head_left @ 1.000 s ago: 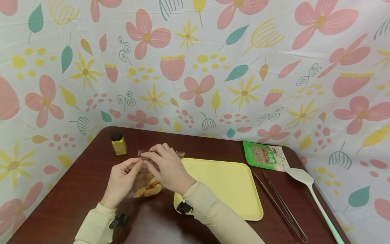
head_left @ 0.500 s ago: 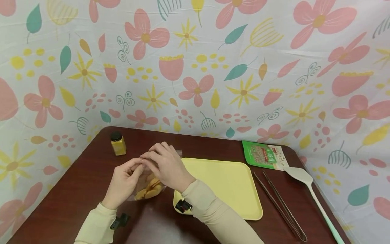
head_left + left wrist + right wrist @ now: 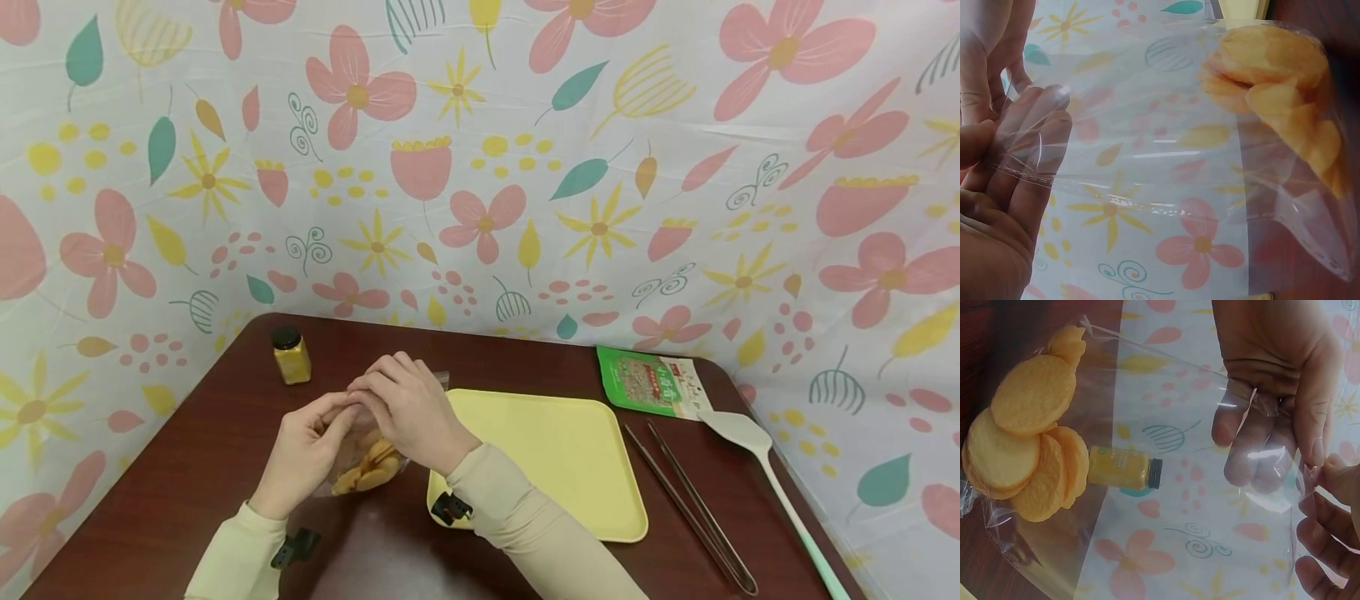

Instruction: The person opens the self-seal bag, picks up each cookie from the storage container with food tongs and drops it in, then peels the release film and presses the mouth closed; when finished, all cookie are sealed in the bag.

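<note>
A clear plastic bag (image 3: 1147, 150) hangs between both hands, with several round golden biscuits (image 3: 1022, 437), crackers by their look, gathered at its bottom. My left hand (image 3: 296, 458) pinches the bag's upper edge between thumb and fingers. Thumb and curled fingers of my right hand (image 3: 416, 417) grip the same edge, fingertips meeting the left ones. In the right wrist view, the left fingers lie behind the see-through film. Whether the bag's mouth is sealed or parted cannot be told. The yellow tray (image 3: 540, 458) lies just right of the bag, partly under the right forearm.
A yellow jar with a black lid (image 3: 292, 354) stands at the back left of the dark table (image 3: 150, 492). Right of the tray lie metal tongs (image 3: 712, 533), a white spatula (image 3: 738, 431) and a green packet (image 3: 645, 383). A flowered cloth hangs behind.
Both hands keep nearly the same place on the bag's edge. A flap of film left of the fingers has gone out of sight, and the biscuits have sunk slightly.
</note>
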`<state>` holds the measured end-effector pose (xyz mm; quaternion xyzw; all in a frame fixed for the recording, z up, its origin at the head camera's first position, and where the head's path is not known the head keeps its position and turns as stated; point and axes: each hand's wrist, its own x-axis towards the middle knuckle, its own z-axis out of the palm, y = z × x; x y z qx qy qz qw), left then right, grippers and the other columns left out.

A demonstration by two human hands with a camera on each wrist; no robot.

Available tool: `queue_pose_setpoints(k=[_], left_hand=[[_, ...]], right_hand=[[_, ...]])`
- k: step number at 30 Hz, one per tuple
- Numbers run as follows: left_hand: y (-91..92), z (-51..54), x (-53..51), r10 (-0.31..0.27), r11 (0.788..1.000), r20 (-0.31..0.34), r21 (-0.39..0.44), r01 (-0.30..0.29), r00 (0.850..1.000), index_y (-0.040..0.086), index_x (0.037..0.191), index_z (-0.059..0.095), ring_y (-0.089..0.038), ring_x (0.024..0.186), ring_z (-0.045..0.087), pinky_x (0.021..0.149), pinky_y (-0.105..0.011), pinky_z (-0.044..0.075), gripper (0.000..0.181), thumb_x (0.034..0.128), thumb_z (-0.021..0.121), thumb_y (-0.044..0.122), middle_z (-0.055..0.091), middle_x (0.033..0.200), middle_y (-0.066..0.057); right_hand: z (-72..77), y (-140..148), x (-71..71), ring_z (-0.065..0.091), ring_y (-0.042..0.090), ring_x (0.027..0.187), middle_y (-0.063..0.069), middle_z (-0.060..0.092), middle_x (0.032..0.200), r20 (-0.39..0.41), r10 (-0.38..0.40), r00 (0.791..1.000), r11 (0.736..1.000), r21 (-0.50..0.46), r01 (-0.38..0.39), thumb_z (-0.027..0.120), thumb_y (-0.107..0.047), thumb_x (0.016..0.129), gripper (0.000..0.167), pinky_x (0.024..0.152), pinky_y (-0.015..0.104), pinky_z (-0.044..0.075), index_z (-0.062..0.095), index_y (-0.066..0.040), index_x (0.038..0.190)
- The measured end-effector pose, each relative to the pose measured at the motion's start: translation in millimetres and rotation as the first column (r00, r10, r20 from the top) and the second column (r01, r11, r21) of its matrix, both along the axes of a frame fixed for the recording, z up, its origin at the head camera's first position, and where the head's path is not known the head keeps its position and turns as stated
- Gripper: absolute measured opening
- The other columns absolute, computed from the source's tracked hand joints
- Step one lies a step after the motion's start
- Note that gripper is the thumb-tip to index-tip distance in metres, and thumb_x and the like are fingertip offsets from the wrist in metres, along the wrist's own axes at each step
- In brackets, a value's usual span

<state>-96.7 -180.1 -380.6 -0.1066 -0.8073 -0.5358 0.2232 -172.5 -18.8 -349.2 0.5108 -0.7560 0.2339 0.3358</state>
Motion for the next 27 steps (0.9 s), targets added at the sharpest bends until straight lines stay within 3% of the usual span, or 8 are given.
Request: queue_pose_setpoints(k=[5,10,20,27], left_hand=[[1.6,1.6,0.9,0.002,1.000,0.008,0.011,-0.002,1.000,0.004,0.110,0.069,0.001,0.038,0.032,0.034,-0.024,0.030,0.019,0.0944,0.060,-0.002,0.062,0.062,-0.004],[0.6,1.4,1.2,-0.014,1.000,0.001,0.027,0.014,1.000,0.010,0.112,0.069,-0.002,0.039,0.035,0.035,-0.024,0.031,0.019,0.0958,0.061,0.005,0.070,0.075,-0.008],[-0.6,-0.8,-1.5,-0.027,0.999,-0.039,0.024,0.028,0.999,0.012,0.109,0.070,-0.001,0.039,0.031,0.033,-0.024,0.026,0.017,0.0952,0.062,0.006,0.071,0.074,-0.005],[-0.2,-0.8,-0.7,-0.018,1.000,-0.022,0.024,0.019,1.000,0.013,0.108,0.070,-0.003,0.039,0.032,0.033,-0.025,0.028,0.016,0.0958,0.062,0.009,0.066,0.066,-0.005]], right_hand=[[-0.5,-0.7,-0.4,0.051,0.009,0.086,-0.008,0.060,0.095,-0.007,-0.006,1.000,1.000,-0.016,0.006,0.062,-0.024,0.097,0.011,0.070,0.020,0.039,0.070,-0.017,0.098],[-0.6,-1.0,-0.7,0.052,0.009,0.087,-0.008,0.060,0.094,-0.004,-0.011,1.000,1.000,-0.023,0.010,0.063,-0.024,0.097,0.010,0.070,0.020,0.040,0.070,-0.017,0.098],[0.0,-1.6,-1.1,0.051,0.009,0.086,-0.008,0.059,0.094,-0.013,-0.016,1.000,1.000,-0.025,0.016,0.059,-0.021,0.099,0.011,0.070,0.020,0.040,0.068,-0.016,0.098],[1.2,-0.9,-0.9,0.050,0.008,0.086,-0.008,0.060,0.095,0.004,-0.019,1.000,1.000,-0.018,0.019,0.058,-0.022,0.099,0.011,0.069,0.019,0.039,0.067,-0.015,0.099]])
